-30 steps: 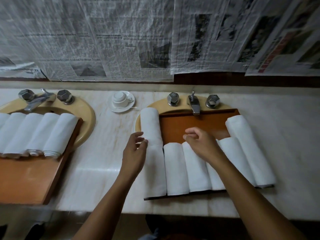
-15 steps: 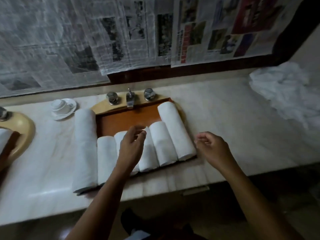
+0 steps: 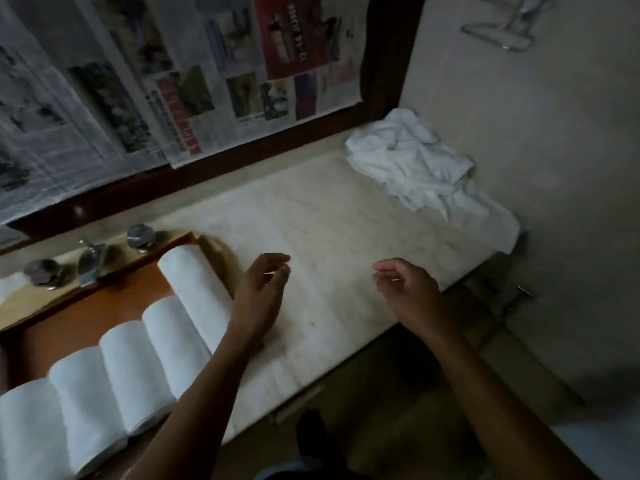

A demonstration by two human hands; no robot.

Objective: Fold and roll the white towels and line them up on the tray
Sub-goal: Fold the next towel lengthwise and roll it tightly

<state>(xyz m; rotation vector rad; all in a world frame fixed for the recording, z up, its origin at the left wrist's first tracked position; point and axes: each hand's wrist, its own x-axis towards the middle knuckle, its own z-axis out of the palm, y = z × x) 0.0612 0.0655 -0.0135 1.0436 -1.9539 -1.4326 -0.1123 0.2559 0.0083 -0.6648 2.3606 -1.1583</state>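
- Bare left hand: fingers loosely curled, holding nothing, hovering over the marble counter just right of the tray's right edge.
- Bare right hand: fingers loosely curled, empty, above the counter's front edge, well to the right of the tray.
- Wooden tray: orange-brown, set over a yellow basin at the left of the counter.
- White rolled towels: five in view, lying side by side on the tray, touching one another; the rightmost reaches further back than its neighbours, and the left forearm crosses its near end.
- White loose towels: crumpled heap on the counter's far right corner, well apart from the tray, against the wall.
- Metal tap and two knobs: behind the tray.
- Newspaper sheets: covering the surface above and behind the tray.
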